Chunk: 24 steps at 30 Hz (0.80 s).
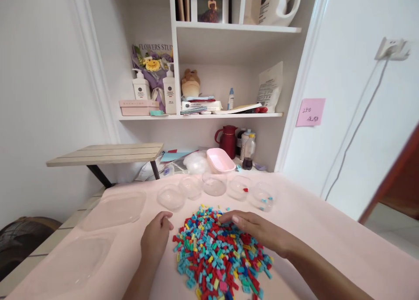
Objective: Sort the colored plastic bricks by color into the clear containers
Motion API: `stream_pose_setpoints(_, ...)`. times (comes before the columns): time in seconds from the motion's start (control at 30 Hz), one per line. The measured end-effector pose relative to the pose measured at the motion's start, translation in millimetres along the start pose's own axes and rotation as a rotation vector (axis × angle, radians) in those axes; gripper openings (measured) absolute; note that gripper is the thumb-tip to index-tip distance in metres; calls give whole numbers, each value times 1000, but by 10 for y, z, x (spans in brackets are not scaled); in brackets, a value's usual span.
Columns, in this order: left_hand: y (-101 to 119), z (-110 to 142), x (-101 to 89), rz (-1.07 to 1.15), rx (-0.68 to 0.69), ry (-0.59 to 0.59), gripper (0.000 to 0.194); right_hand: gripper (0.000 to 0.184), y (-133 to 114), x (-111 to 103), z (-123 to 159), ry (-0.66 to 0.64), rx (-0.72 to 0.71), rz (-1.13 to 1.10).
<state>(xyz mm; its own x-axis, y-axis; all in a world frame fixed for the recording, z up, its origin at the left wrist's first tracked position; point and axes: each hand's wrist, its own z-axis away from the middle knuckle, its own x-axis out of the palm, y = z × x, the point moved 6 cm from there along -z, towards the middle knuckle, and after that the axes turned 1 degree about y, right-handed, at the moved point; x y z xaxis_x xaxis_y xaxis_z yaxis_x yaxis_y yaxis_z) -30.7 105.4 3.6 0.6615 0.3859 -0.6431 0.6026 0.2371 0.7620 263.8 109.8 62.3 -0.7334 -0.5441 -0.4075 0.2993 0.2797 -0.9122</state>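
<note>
A heap of small toy building bricks (209,252) in red, turquoise, yellow, blue, green and pink is spread on the pink tabletop. My right hand (258,228) reaches over the heap's far right side, fingers stretched out and fingertips at the bricks; no brick shows in its grasp. Just left of the heap, my left hand (156,234) rests with its fingers curled in, and nothing shows between thumb and forefinger. Behind the heap stand clear bowls. A red brick (245,190) lies in one bowl (236,195), and several turquoise bricks (264,200) lie in the rightmost bowl (274,199).
More clear bowls (170,198) line the back, and large clear trays (114,208) lie at the left. Farther back are a pink basin (221,161), a red jug (228,140) and a bottle (249,151). A slatted wooden stand (108,153) rises at the back left.
</note>
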Motion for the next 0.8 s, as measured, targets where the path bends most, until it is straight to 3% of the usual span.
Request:
stream_pose_setpoints(0.2, -10, -32, 5, -17, 14, -1, 29, 51, 221, -297, 87, 244, 30, -189)
stream_pose_setpoints(0.3, -25, -67, 16, -26, 28, -11, 29, 48, 374, -546, 93, 386, 46, -86)
stream_pose_setpoints(0.4, -48, -104, 28, -36, 45, -24, 29, 40, 544, -737, 112, 486, 150, 106)
stream_pose_setpoints(0.53, -95, -153, 43, -65, 55, -32, 29, 32, 654, -749, 131, 434, 307, 427)
stream_pose_setpoints(0.63, -109, -175, 55, -71, 61, -35, 29, 26, 616, -657, 132, 367, 308, 621)
stream_pose_setpoints(0.8, -39, -124, 35, -60, 60, -19, 29, 25, 559, -516, 107, 282, 202, 580)
